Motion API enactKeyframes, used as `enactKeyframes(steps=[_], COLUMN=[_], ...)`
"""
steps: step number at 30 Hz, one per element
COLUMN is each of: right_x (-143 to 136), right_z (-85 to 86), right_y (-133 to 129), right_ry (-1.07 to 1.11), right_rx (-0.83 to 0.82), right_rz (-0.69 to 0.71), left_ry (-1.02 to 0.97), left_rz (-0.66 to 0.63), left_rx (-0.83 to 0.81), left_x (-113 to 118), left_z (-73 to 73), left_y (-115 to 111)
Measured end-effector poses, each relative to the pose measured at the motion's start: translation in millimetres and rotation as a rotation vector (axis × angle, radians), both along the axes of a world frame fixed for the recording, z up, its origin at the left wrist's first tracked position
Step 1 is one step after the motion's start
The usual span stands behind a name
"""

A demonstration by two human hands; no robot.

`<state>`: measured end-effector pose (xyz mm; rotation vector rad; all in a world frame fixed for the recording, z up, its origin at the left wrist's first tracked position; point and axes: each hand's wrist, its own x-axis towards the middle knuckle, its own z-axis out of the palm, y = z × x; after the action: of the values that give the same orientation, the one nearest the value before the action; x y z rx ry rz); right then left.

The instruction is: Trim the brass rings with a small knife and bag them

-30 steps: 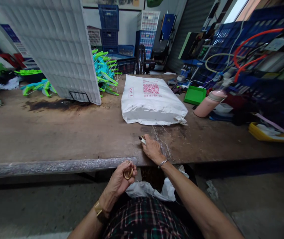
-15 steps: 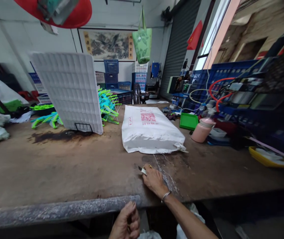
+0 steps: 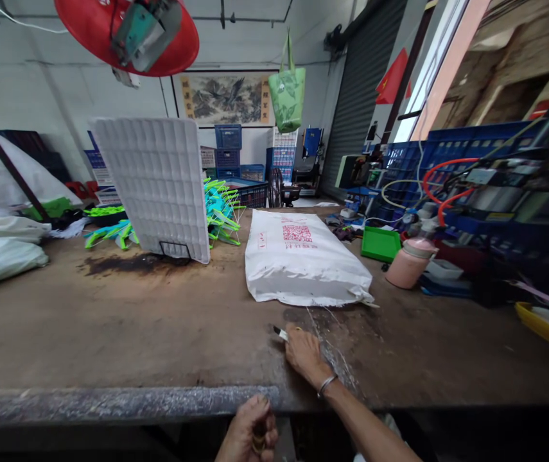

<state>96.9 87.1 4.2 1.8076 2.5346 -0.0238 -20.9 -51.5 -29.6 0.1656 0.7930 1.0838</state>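
Observation:
On the worktable, my right hand (image 3: 307, 354) is closed around a small knife (image 3: 281, 333). Its dark blade tip and a white part stick out to the left of the fingers, while the rest is hidden in the grip. A metal bangle circles that wrist. My left hand (image 3: 250, 428) is at the table's front edge, with fingers curled in. Something yellowish-brown shows inside its curl, too small to name. Beyond my right hand lies a filled white woven sack (image 3: 305, 263) with red print, not touched by either hand.
A white ridged panel (image 3: 156, 189) stands upright in a black wire holder, with green and blue hangers (image 3: 221, 212) behind it. To the right are a green tray (image 3: 381, 244), a pink bottle (image 3: 409, 262) and a yellow tray (image 3: 548, 327). A red lamp shade (image 3: 81, 29) hangs overhead.
The camera view has shifted, so the whole scene sits farther right and slightly lower. My right hand still holds the knife on the table; my left stays curled at the edge.

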Motion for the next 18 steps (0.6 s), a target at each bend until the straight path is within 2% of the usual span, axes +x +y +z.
enactKeyframes(steps=[3,6,8,11,14,18], right_x=[1,1,2,5,8,8], right_z=[7.5,19.7,26.6,32.1,33.0,32.5], right_y=[0,-4,-9,-22,-36,-47], right_ry=[0.081,0.347,0.616,0.940,1.107,1.215], right_rx=[0.008,-0.087,-0.217,-0.479,-0.709,-0.901], right_rz=[0.028,0.058,0.094,0.103,0.074,0.020], left_ry=[0.101,0.274,0.398,0.485,0.488,0.490], left_rz=[0.058,0.155,0.214,0.218,0.191,0.161], left_rx=[0.060,0.122,0.147,0.192,0.254,0.289], left_x=[-4,-9,-12,-13,-11,-5], left_z=[12.4,20.5,22.8,25.9,31.0,33.4], left_y=[4,13,21,29,33,33])
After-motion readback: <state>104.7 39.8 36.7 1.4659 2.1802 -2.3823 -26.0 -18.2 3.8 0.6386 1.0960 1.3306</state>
